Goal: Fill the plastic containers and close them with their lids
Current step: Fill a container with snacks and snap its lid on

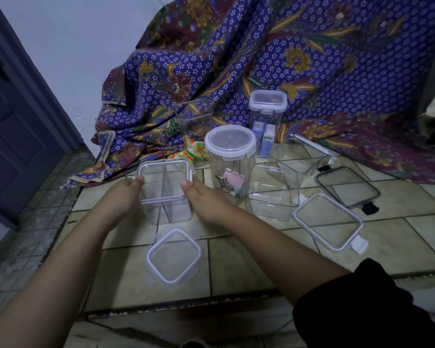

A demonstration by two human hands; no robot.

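Our left hand (122, 197) & right hand (205, 200) grip the sides of the clear square plastic box (168, 209), thumbs by its white-rimmed lid (165, 180), prob. to press it shut.

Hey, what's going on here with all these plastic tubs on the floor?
A person holds a clear square container between the left hand and right hand, thumbs at the edge of its lid, apparently closing it. The round container holding clips and the tall container behind it are already lidded. An open container waits nearby, and a small loose lid lies on the tiled floor.
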